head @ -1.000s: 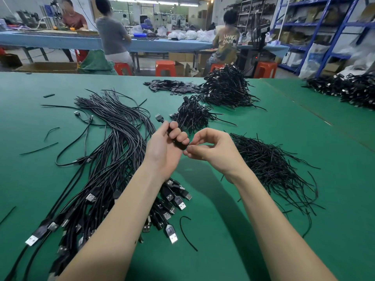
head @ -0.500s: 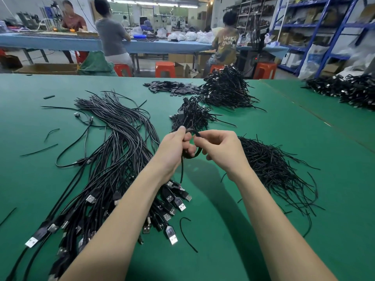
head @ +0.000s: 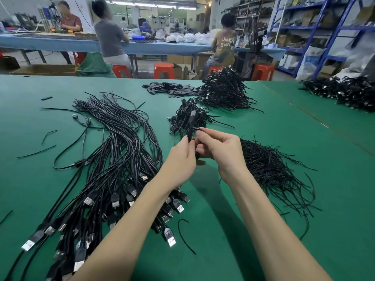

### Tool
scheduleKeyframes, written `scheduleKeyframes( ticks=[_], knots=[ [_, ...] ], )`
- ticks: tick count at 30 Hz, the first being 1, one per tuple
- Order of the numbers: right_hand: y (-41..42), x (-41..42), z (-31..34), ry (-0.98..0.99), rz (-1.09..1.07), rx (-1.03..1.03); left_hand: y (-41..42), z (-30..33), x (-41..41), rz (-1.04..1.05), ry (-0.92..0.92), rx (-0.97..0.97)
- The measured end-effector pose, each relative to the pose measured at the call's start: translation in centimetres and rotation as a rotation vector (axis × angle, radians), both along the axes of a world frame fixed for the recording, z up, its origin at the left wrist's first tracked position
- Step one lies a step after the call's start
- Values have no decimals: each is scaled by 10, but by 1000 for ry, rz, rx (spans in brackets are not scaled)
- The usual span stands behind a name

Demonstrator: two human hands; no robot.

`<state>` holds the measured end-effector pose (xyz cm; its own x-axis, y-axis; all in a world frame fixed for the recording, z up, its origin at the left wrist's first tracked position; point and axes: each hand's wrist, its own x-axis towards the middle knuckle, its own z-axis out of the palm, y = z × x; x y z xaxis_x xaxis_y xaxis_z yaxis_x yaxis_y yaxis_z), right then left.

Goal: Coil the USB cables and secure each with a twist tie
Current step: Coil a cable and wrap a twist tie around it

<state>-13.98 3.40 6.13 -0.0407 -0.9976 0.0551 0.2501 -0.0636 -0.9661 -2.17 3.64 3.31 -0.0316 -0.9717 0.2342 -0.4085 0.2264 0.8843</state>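
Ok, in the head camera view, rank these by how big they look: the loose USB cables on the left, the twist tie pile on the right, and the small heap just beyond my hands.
1. Loose USB cables: largest, though nearest.
2. Twist tie pile.
3. Small heap: smallest, but farther away.

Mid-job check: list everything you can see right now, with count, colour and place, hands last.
Held cable: one, black, gripped between both hands, plug end sticking up.
Loose cables: many, black with silver plugs, spread on the left of the table.
Twist ties: a heap, black, right of the hands; a few strays lie apart.
Coiled cables: two piles, black, ahead of the hands; a third at far right.
Flat black pieces: a pile, far centre of the table.
Table: one, green.
Stools: several, orange, beyond the table.
People: three, seated at a blue bench behind.
Shelves: blue, back right.
Left hand: pinches the held cable.
Right hand: grips the same cable.
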Motion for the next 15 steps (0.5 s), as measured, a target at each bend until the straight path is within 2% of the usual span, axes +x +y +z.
scheduleKeyframes(
  ticks=[3, 6, 8, 10, 11, 15],
  knots=[
    [0, -3, 3, 68, -12, -28, 3, -3, -2, -90, 105, 2],
    [-1, -15, 9, 192, 47, -77, 2, -4, -2, -135, 129, -20],
    [-3, -20, 9, 293, 55, -113, 1, -4, -4, -145, 21, -56],
    [-4, -19, 7, 429, -27, -140, 1, -4, -8, -156, -72, -65],
    [-5, -19, 5, 447, -63, -141, 2, -3, -9, -173, -56, -49],
    [-9, -25, -2, 319, -98, -84, 4, 2, -10, -165, 150, 66]
  ],
)
